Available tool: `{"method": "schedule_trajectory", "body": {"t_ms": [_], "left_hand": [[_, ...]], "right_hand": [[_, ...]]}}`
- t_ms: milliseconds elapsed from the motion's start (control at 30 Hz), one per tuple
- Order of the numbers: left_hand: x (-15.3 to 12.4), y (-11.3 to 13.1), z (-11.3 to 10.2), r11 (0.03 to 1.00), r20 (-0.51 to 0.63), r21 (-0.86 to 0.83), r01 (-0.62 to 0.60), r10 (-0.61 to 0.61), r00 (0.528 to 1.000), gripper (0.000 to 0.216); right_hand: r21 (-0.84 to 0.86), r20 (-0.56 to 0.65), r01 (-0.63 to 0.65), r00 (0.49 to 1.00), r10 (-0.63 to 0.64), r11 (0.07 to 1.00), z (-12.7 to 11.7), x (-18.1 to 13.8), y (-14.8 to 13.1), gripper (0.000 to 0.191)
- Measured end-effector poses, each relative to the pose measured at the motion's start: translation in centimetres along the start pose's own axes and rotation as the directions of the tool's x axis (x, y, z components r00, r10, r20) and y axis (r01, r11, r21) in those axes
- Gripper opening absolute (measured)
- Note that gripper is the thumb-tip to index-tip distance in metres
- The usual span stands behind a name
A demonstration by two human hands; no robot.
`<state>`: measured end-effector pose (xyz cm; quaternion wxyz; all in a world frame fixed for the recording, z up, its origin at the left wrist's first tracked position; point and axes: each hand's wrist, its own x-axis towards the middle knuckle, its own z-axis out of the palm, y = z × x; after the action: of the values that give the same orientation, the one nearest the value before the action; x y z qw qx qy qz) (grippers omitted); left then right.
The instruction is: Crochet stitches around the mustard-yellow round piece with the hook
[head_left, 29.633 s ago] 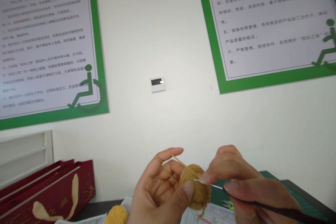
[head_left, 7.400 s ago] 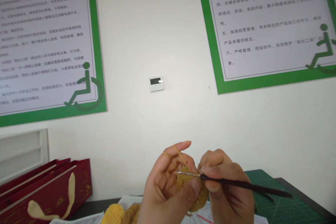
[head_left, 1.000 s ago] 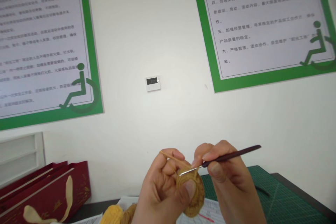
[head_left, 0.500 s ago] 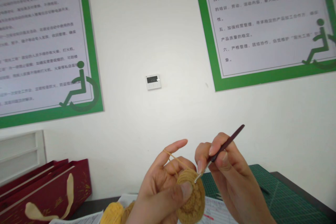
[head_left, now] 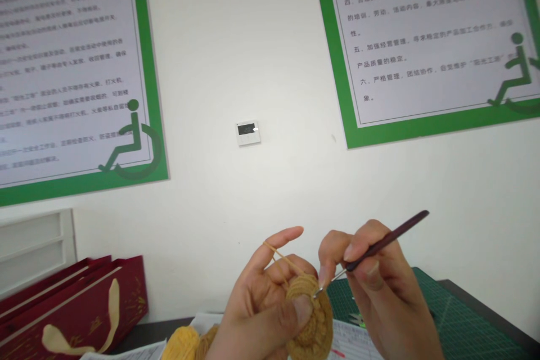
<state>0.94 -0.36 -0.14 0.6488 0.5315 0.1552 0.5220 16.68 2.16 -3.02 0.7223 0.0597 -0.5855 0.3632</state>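
Note:
My left hand (head_left: pixel 261 304) pinches a round mustard-yellow crochet piece (head_left: pixel 310 320) between thumb and fingers, with a strand of yellow yarn (head_left: pixel 282 256) looped over the raised index finger. My right hand (head_left: pixel 379 292) grips a dark crochet hook (head_left: pixel 382 242) like a pen. The hook's metal tip touches the top edge of the crochet piece, and its handle points up to the right.
Yellow yarn balls (head_left: pixel 185 344) lie on papers (head_left: pixel 350 343) at the bottom. A green cutting mat (head_left: pixel 455 320) covers the dark table at right. Red gift bags (head_left: pixel 76 309) stand at left. Two green-framed posters (head_left: pixel 422 39) and a small wall display (head_left: pixel 248 133) hang on the white wall.
Over the last second the hook's handle swung up steeply and then dropped back partway. Its tip moved from lying across the piece to touching its top edge. My left hand holds its grip.

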Motion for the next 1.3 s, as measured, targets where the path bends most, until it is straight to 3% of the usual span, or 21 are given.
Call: {"method": "schedule_trajectory", "body": {"t_ms": [400,633,833,1000,1133,1300], "left_hand": [[0.1,0.1,0.0,1.0,0.025,-0.001,-0.022,0.022,0.999,0.059],[0.3,-0.1,0.0,0.999,0.037,-0.025,-0.038,0.039,0.999,0.057],[0.2,-0.1,0.1,0.997,-0.017,-0.023,-0.075,0.074,0.997,0.061],[0.1,-0.4,0.1,0.994,-0.05,-0.001,-0.11,0.109,0.993,0.071],[0.0,-0.5,0.3,0.993,-0.031,-0.012,-0.115,0.115,0.993,0.086],[-0.1,-0.6,0.6,0.99,0.001,-0.01,-0.137,0.137,0.991,0.091]], "right_hand": [[-0.13,0.044,0.062,0.997,-0.057,0.99,-0.1,0.0,-0.2,0.013],[-0.118,0.032,0.068,0.997,-0.065,0.991,-0.1,-0.1,-0.1,0.012],[-0.084,-0.003,0.045,0.999,-0.046,0.995,0.4,-0.1,0.7,0.011],[-0.241,0.052,0.196,0.981,-0.189,0.951,0.5,-0.1,1.5,0.008],[-0.431,0.091,0.373,0.924,-0.372,0.822,0.2,-0.9,2.0,0.021],[-0.491,0.059,0.423,0.888,-0.455,0.762,0.1,-1.5,2.2,0.025]]}}
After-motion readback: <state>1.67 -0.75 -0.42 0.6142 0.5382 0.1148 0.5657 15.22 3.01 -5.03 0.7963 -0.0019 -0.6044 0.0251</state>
